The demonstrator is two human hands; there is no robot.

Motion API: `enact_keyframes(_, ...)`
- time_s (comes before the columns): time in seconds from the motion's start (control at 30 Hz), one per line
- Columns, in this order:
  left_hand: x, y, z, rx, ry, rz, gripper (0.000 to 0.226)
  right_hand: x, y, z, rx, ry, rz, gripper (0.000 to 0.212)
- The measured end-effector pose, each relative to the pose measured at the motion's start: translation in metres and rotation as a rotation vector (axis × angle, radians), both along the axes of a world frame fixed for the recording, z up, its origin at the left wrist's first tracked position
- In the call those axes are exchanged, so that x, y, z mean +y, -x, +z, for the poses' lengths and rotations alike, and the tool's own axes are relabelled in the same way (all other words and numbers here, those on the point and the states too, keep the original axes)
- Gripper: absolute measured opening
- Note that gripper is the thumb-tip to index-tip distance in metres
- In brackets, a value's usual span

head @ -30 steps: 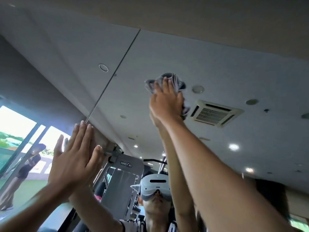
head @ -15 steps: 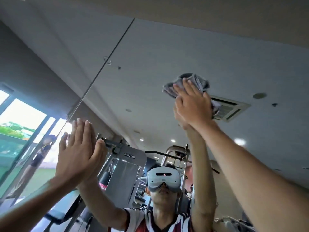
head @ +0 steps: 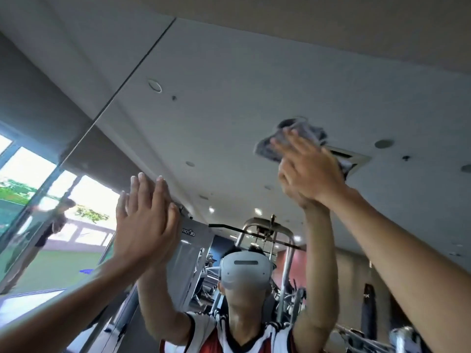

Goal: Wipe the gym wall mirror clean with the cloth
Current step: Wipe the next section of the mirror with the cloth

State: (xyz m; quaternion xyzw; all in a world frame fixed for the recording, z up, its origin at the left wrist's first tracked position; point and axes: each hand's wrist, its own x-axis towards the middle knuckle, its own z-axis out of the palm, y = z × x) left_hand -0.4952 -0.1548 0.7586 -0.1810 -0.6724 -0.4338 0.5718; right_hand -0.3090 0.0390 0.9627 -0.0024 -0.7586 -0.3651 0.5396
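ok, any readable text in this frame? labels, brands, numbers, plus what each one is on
Nothing can be quoted with confidence.
Grey machine cover: white brand lettering near its top, reversed in the mirror, too blurred to read.
Punching bag: small pale mark, too small to read.
Headset, jersey, cloth: no text visible.

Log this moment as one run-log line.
step: wipe | right hand: presses cloth high on mirror | left hand: flat against mirror, holds nothing
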Motion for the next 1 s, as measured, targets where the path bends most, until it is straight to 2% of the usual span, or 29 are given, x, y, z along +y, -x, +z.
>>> enact_keyframes(0.07,0.016,-0.015,0.005,0.037,0.033,-0.021,0.076,-0.005,0.006,0.002,0.176,0.185,-0.016,0.064)
enact_keyframes(0.13,0.032,-0.03,0.011,0.064,0.055,-0.037,0.075,-0.015,0.015,-0.017,0.169,0.196,-0.031,0.062)
enact_keyframes(0.23,0.054,-0.051,0.017,0.083,0.074,-0.062,0.076,-0.01,0.01,-0.053,-0.018,-0.011,-0.029,0.06)
enact_keyframes(0.37,0.068,-0.069,0.022,0.033,0.041,-0.113,0.076,0.029,-0.031,-0.06,-0.317,-0.243,-0.021,0.055)
enact_keyframes(0.47,0.066,-0.073,0.024,0.014,0.043,-0.119,0.076,0.065,-0.065,-0.043,-0.368,-0.451,-0.078,0.053)
enact_keyframes(0.53,0.066,-0.073,0.024,0.02,0.066,-0.12,0.075,0.082,-0.079,-0.018,-0.26,-0.355,-0.106,0.056)
enact_keyframes(0.63,0.072,-0.075,0.021,0.059,0.1,-0.108,0.071,0.072,-0.067,-0.007,0.159,0.116,-0.01,0.064)
enact_keyframes(0.67,0.076,-0.078,0.02,0.077,0.11,-0.107,0.07,0.061,-0.054,-0.012,0.268,0.219,0.003,0.065)
enact_keyframes(0.73,0.087,-0.088,0.016,0.105,0.136,-0.124,0.069,0.038,-0.028,-0.036,0.34,0.281,0.029,0.065)
enact_keyframes(0.83,0.106,-0.109,0.015,0.159,0.171,-0.152,0.071,0.032,-0.023,-0.082,0.105,0.095,0.012,0.059)
enact_keyframes(0.93,0.12,-0.121,0.016,0.171,0.191,-0.147,0.068,0.073,-0.061,-0.102,-0.163,-0.139,-0.009,0.055)
enact_keyframes(1.0,0.129,-0.125,0.017,0.206,0.21,-0.104,0.06,0.113,-0.097,-0.095,-0.161,-0.132,-0.05,0.054)
